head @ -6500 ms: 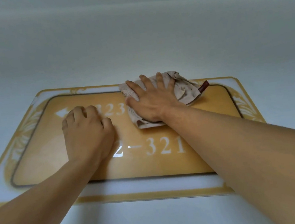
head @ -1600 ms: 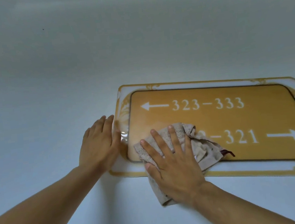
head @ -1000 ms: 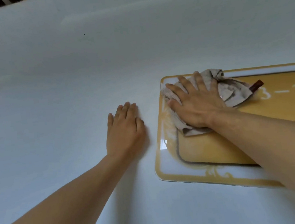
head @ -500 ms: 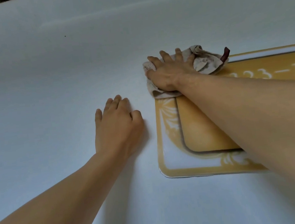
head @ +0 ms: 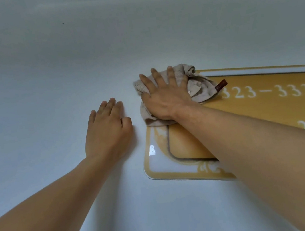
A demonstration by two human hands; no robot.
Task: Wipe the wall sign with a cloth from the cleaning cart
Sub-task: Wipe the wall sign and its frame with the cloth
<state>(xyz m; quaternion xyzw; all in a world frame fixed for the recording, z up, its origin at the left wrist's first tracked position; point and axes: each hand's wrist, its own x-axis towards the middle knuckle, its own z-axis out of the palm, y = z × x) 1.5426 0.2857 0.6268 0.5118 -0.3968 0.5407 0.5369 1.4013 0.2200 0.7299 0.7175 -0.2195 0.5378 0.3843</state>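
Observation:
A gold and white wall sign (head: 261, 106) with white room numbers fills the right side of the head view. My right hand (head: 164, 96) presses a crumpled beige cloth (head: 198, 87) flat over the sign's top left corner, fingers spread. The cloth has a small dark red tag and spills slightly past the sign's edge onto the wall. My left hand (head: 108, 131) lies flat on the bare wall just left of the sign, holding nothing. My right forearm hides part of the sign's lower area.
The plain pale wall (head: 48, 79) surrounds the sign on the left, above and below. A tiny dark speck (head: 63, 23) sits high on the wall.
My right hand keeps the cloth on the sign's top left corner, sliding slightly down along it. My left hand stays on the wall beside the sign. The view has shifted so more of the sign shows.

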